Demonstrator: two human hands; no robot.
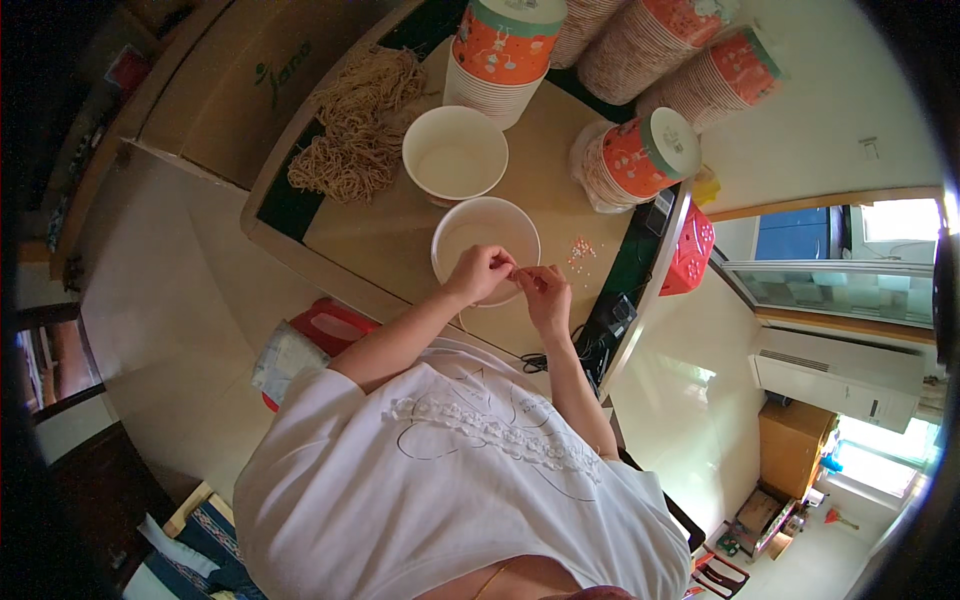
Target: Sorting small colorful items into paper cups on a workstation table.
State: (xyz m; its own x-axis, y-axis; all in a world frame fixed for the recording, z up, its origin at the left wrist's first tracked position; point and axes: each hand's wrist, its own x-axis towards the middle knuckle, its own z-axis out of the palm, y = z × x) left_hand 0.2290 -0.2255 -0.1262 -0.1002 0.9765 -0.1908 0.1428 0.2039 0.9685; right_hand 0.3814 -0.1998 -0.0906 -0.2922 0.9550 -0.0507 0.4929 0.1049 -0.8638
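Note:
My left hand [482, 272] and my right hand [545, 297] meet over the near white paper bucket [450, 235], fingertips pinched together. What sits between the fingertips is too small to make out. A short tan cord [462, 320] shows below my left wrist, near the table's edge; its other end is hidden. Just behind stands another white bucket [455, 150], its inside bare. Small pink and white bits [580, 252] lie scattered on the board, right of my right hand. A heap of tan cords [355, 130] lies at the far left.
Stacked orange-patterned paper buckets [505, 50] stand at the back, with another stack [640, 160] at the right. Black cables and an adapter [612, 315] lie along the right edge. A red plastic stool [688, 250] stands beyond it; a cardboard box [230, 90] is at the left.

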